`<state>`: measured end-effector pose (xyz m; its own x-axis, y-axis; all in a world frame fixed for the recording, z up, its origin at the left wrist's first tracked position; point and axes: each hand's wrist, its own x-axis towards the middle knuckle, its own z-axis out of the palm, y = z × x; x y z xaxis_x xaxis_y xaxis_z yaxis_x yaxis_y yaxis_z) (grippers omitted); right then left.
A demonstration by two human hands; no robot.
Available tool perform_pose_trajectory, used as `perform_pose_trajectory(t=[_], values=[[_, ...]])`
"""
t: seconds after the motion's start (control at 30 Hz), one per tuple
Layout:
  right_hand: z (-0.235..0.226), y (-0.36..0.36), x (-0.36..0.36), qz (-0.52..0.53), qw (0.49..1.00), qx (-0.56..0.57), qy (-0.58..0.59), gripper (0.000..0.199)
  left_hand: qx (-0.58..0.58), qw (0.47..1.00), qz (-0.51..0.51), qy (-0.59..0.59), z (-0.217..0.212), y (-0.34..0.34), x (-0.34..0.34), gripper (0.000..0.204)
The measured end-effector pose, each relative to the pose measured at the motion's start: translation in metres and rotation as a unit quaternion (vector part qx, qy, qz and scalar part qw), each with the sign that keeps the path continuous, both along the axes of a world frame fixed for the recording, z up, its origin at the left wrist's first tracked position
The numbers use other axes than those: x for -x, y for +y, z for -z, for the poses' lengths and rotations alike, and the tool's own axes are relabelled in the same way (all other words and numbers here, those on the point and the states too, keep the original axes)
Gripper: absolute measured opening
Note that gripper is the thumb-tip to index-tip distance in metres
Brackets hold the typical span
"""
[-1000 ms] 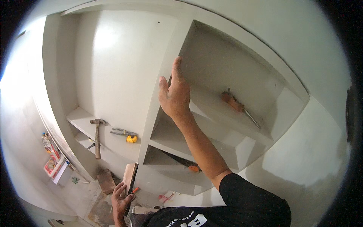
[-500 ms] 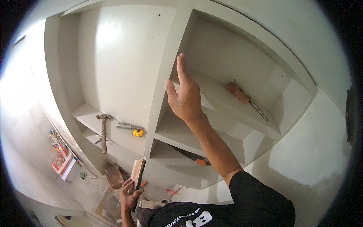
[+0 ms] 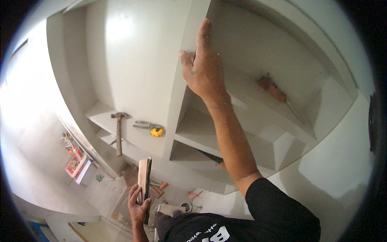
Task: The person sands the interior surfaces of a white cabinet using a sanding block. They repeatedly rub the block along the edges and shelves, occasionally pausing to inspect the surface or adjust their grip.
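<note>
My left hand (image 3: 139, 203) is low in the view, closed round a wooden block (image 3: 143, 173) with a dark layer along its right side. The block stands nearly upright, clear of the cabinet. My right hand (image 3: 205, 72) is raised at the white upright divider (image 3: 171, 117) of a built-in cabinet. Its thumb and forefinger are stretched apart, the thumb over the divider's front face and the forefinger along its right edge. I see no tool in this hand; its other fingers are mostly hidden, and whether it presses on the wood I cannot tell.
On the left shelf lie a hammer (image 3: 119, 133), pliers (image 3: 145, 124) and a yellow tape measure (image 3: 157, 132). A tool with a reddish handle and metal shaft (image 3: 274, 89) rests on the right shelf. My forearm partly covers a dark blade (image 3: 209, 156) lower down. Scraps and tools litter the floor (image 3: 111, 189).
My right hand has moved up along the divider and now lies against or just over its edge. My left hand keeps the block, now turned more upright. The view has shifted slightly.
</note>
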<state>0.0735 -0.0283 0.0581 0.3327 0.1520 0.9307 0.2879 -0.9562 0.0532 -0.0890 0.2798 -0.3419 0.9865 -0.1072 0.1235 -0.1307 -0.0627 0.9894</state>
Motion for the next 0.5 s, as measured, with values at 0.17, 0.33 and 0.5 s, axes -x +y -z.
perform_pose_trajectory(t=[0.17, 0.33, 0.5], values=[[0.028, 0.013, 0.068, -0.118, 0.991, -0.044, 0.047, 0.053, -0.118, 0.977, -0.065, -0.165, -0.09, 0.03, -0.043, 0.083], [0.122, -0.011, 0.12, -0.303, 0.805, -0.419, 0.291, 0.07, -0.346, 0.814, -0.071, -0.461, -0.239, 0.038, -0.098, 0.077], [0.148, -0.058, 0.117, -0.54, 0.599, -0.59, -0.032, 0.102, -0.465, 0.648, -0.086, -0.597, -0.339, 0.009, -0.127, 0.078]])
